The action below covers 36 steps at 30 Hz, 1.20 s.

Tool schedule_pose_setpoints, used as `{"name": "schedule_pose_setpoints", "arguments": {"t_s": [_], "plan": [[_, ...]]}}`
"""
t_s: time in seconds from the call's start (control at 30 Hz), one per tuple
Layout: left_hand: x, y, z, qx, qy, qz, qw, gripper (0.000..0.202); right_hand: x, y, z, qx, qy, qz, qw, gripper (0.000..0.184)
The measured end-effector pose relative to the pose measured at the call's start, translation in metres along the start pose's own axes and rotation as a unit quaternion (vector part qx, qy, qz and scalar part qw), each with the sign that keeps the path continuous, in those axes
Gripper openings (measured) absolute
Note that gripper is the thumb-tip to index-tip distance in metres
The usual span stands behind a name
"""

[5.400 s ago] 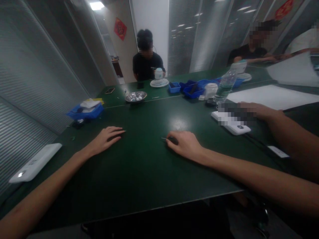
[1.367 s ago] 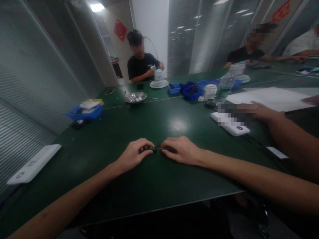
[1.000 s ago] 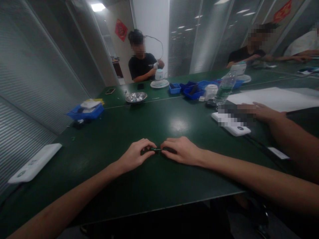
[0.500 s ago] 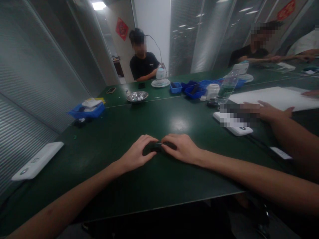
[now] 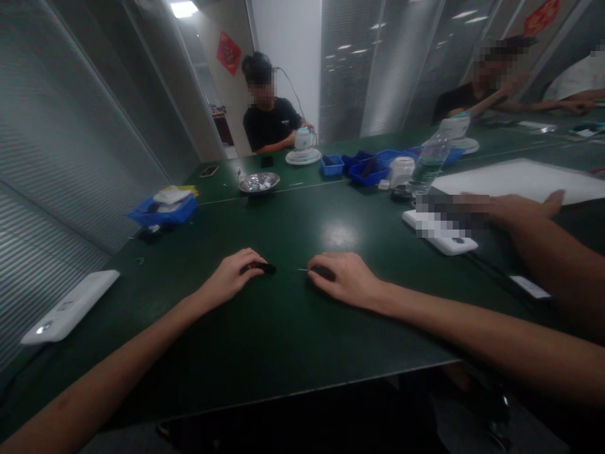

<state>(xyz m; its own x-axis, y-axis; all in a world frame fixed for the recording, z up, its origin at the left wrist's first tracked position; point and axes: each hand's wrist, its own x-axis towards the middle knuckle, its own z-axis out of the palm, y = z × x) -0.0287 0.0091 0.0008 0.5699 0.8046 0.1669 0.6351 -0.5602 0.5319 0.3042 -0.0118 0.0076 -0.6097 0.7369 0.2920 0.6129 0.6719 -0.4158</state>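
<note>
Both of my hands rest on the dark green table (image 5: pixel 283 328). My left hand (image 5: pixel 231 280) is curled, its fingers pinching a small black part (image 5: pixel 265 268) that pokes out to the right. My right hand (image 5: pixel 345 277) is closed over a small dark tool (image 5: pixel 321 272) with a thin metal tip pointing left. A gap of bare table lies between the part and the tip.
A white device (image 5: pixel 66 309) lies at the left edge. A blue tray (image 5: pixel 163 211), a metal bowl (image 5: pixel 258 183), more blue bins (image 5: pixel 363 169) and a water bottle (image 5: pixel 428 164) stand farther back. A neighbour's arm (image 5: pixel 543 246) reaches over a white device (image 5: pixel 439 230). Other people sit across the table.
My hands were together with the tool tip at the black part; now my left hand has drawn away to the left with the part. My right hand stayed roughly in place.
</note>
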Motion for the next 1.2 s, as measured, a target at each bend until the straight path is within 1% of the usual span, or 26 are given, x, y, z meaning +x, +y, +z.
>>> {"name": "schedule_pose_setpoints", "arguments": {"t_s": [0.07,0.13,0.23,0.3,0.4,0.47,0.5,0.6,0.7,0.77,0.9,0.97,1.07,1.2], "plan": [[-0.006,-0.031,-0.020,0.031,0.036,-0.046,0.998,0.030,0.000,0.000,-0.001,0.006,-0.005,0.001,1.000,0.026],[-0.016,-0.064,-0.043,0.069,0.066,-0.110,0.989,0.036,0.001,0.001,0.000,0.006,-0.003,-0.001,1.000,0.026],[-0.037,-0.108,-0.078,0.115,0.087,-0.194,0.970,0.051,0.001,0.003,0.003,-0.002,0.004,-0.003,1.000,0.025],[-0.051,-0.129,-0.098,0.126,0.091,-0.242,0.958,0.062,0.001,0.004,0.005,-0.004,0.002,-0.004,1.000,0.025],[-0.069,-0.144,-0.119,0.103,0.076,-0.289,0.949,0.074,0.001,0.005,0.005,-0.003,0.003,-0.009,1.000,0.026],[-0.076,-0.147,-0.128,0.081,0.053,-0.302,0.948,0.076,0.000,0.005,0.005,-0.001,0.002,-0.010,1.000,0.026],[-0.078,-0.148,-0.131,0.082,0.041,-0.305,0.948,0.074,0.000,0.005,0.005,0.000,0.001,-0.010,1.000,0.026],[-0.082,-0.149,-0.136,0.131,0.023,-0.314,0.940,0.059,0.000,0.005,0.005,0.001,0.002,-0.012,1.000,0.026],[-0.083,-0.148,-0.137,0.157,0.008,-0.308,0.938,0.053,0.000,0.004,0.004,0.005,-0.001,-0.012,1.000,0.026],[-0.083,-0.145,-0.138,0.162,0.015,-0.312,0.936,0.053,0.000,0.003,0.003,0.011,-0.005,-0.009,1.000,0.026],[-0.077,-0.131,-0.134,0.164,0.073,-0.313,0.933,0.051,0.001,0.003,0.002,0.009,-0.009,-0.007,1.000,0.026],[-0.071,-0.122,-0.129,0.167,0.091,-0.309,0.932,0.048,0.001,0.004,0.003,0.003,-0.010,-0.007,1.000,0.026],[-0.062,-0.113,-0.122,0.180,0.095,-0.306,0.930,0.045,0.000,0.005,0.004,0.001,-0.013,-0.005,1.000,0.026],[-0.058,-0.114,-0.118,0.170,0.087,-0.324,0.927,0.042,0.001,0.004,0.004,-0.001,-0.011,-0.004,1.000,0.025]]}}
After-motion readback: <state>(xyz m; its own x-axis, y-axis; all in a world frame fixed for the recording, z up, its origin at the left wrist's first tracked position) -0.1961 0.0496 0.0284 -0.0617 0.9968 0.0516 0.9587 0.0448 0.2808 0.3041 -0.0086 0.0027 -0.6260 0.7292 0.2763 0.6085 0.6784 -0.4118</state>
